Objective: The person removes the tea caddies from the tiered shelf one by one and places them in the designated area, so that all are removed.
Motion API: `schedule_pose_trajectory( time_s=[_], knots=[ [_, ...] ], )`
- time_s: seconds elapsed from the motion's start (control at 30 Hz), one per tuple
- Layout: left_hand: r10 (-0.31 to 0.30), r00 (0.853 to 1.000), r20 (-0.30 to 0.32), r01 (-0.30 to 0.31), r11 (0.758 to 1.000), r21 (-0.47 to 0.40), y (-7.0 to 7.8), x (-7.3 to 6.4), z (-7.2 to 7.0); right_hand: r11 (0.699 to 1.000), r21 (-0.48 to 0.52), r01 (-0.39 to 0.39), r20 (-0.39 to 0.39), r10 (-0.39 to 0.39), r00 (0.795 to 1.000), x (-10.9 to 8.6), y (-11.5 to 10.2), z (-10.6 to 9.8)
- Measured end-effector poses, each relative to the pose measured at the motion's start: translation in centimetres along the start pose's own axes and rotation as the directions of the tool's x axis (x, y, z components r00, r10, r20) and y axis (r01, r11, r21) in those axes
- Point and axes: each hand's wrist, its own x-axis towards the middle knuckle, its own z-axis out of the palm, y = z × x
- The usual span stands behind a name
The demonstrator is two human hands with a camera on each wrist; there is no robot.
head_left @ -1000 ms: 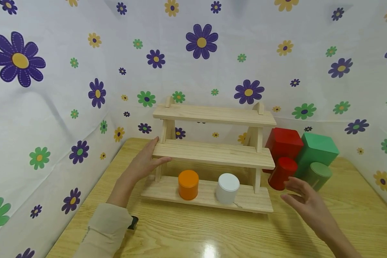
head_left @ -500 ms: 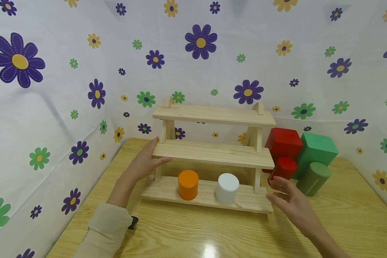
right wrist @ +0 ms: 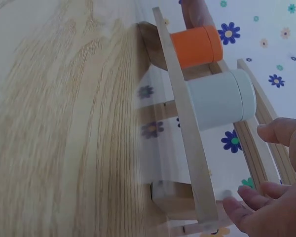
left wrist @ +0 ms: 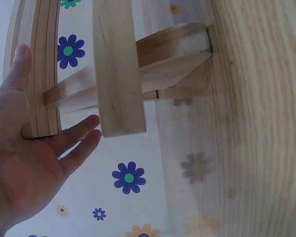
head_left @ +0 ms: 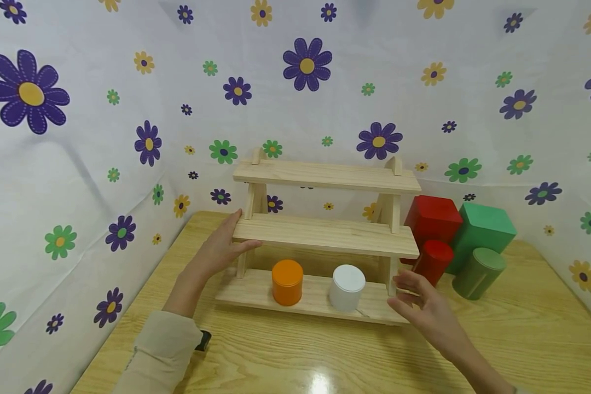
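Observation:
A three-tier wooden display shelf [head_left: 325,235] stands on the table. My left hand [head_left: 220,246] holds the left end of its middle board; the left wrist view shows the board [left wrist: 43,74] between the thumb and the fingers. On the bottom tier sit an orange canister [head_left: 288,283] and, to its right, a white canister [head_left: 347,288]. My right hand [head_left: 426,312] holds nothing, its thumb and fingers spread apart at the right end of the bottom tier. In the right wrist view its fingertips [right wrist: 235,208] are close to the shelf, with the white canister [right wrist: 219,98] beyond.
Right of the shelf are a red box [head_left: 433,219], a green box [head_left: 487,227], a red canister [head_left: 433,261] and a green canister [head_left: 479,273]. Flower-printed cloth [head_left: 325,104] hangs behind and at the sides of the wooden table [head_left: 276,350].
My right hand has moved left, from beside the red and green canisters to the right end of the bottom tier. The left hand and the canisters stay put.

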Motion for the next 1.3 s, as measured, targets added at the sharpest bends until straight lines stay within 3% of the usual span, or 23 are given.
schedule_pose_trajectory(
  time_s=[0.17, 0.43, 0.67, 0.87, 1.1, 1.3],
  knots=[
    [0.004, 1.0, 0.002, -0.004, 1.0, -0.014, -0.1, -0.1, 0.0, 0.998, 0.003, -0.057, -0.014, 0.057, 0.998, 0.2, -0.7, 0.5],
    [0.01, 1.0, 0.004, -0.01, 1.0, -0.016, -0.1, -0.1, 0.0, 0.997, -0.008, -0.082, -0.019, 0.082, 0.996, -0.1, -1.5, 1.5],
    [0.001, 1.0, -0.003, -0.001, 1.0, -0.013, -0.1, 0.0, -0.1, 0.999, 0.036, -0.002, 0.015, 0.001, 1.0, 0.1, -2.3, 2.8],
    [0.01, 1.0, 0.003, -0.01, 1.0, -0.02, -0.1, -0.1, 0.0, 0.995, 0.099, -0.011, 0.058, 0.006, 0.998, 0.4, -2.6, 4.0],
    [0.003, 1.0, 0.002, -0.003, 1.0, -0.028, -0.2, 0.0, 0.0, 0.99, 0.121, 0.073, 0.048, -0.079, 0.996, 1.2, -2.7, 5.4],
    [0.003, 1.0, 0.003, -0.003, 0.999, -0.035, -0.1, 0.0, 0.0, 0.988, 0.133, 0.079, 0.061, -0.087, 0.994, 1.9, -2.6, 6.7]
  ],
)
